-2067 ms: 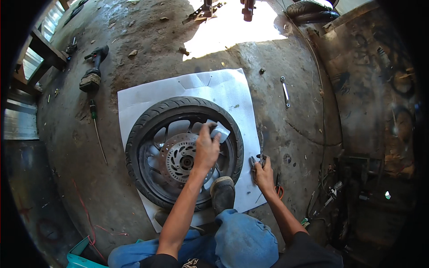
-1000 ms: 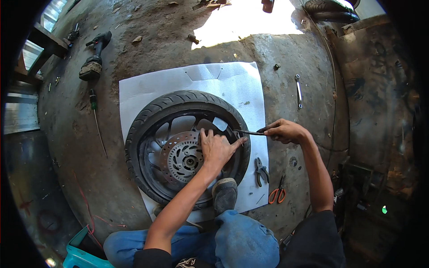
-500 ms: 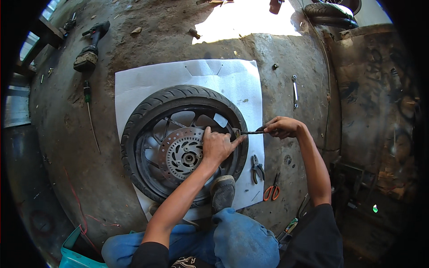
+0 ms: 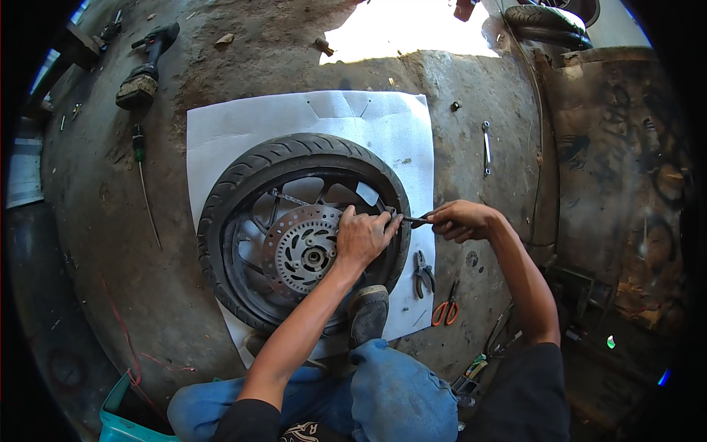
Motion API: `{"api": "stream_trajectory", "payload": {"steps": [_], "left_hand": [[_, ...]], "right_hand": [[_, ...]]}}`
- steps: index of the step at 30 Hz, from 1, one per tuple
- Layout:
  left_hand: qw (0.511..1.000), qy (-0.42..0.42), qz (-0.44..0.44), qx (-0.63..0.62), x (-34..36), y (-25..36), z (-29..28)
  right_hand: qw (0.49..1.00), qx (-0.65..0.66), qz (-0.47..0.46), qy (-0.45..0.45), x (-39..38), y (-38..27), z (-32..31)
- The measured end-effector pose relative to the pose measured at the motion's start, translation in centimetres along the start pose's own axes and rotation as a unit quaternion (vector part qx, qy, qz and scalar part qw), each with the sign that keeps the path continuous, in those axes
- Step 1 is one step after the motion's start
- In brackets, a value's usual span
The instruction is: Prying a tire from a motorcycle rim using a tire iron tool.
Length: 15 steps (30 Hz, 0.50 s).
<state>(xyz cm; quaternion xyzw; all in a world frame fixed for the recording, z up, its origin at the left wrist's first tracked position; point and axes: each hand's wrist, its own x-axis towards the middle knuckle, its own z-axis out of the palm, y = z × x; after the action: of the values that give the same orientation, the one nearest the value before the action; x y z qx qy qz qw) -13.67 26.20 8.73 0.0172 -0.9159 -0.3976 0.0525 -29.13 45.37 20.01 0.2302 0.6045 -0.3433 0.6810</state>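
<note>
Two bare hands meet at the right side of a motorcycle wheel [image 4: 243, 191] that lies flat on a white sheet [image 4: 243, 118] spread over the concrete floor [image 4: 132, 295]. The left hand [image 4: 362, 237] is half curled, palm down, its fingers [image 4: 385, 219] bent over the inner edge of the rim next to the tyre's right wall, with the heel of the palm above the spokes just beside the perforated brake disc [image 4: 294, 249]. Its forearm runs up from the lower edge, across the tyre, in a straight diagonal. The right hand [image 4: 460, 219] is closed around the handle of a thin dark tool [image 4: 412, 219], which points left and lies level, its tip reaching the left hand's fingertips at the rim; what exactly the tip touches is too small to tell. The right forearm is bent at the elbow and comes in from the right, wrist turned inward. A shoe [image 4: 368, 313] presses on the near side of the tyre. Pliers [image 4: 423, 272] lie on the sheet just right of the wheel, orange-handled scissors [image 4: 445, 309] on the floor beside them. Farther off lie a wrench [image 4: 486, 146], a long screwdriver [image 4: 143, 184] and a power drill [image 4: 147, 62].
</note>
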Motion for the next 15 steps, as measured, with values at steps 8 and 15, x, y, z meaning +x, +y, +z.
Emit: {"api": "stream_trajectory", "payload": {"steps": [8, 15], "left_hand": [[0.999, -0.027, 0.033, 0.023, -0.5, -1.3, 0.2], [0.992, 0.020, 0.104, 0.066, -0.7, -3.5, 1.2]], "right_hand": [[0.918, 0.357, -0.093, 0.146, 2.8, 5.2, 14.4], [0.870, 0.335, -0.251, 0.262, 9.8, 8.8, 24.4]]}}
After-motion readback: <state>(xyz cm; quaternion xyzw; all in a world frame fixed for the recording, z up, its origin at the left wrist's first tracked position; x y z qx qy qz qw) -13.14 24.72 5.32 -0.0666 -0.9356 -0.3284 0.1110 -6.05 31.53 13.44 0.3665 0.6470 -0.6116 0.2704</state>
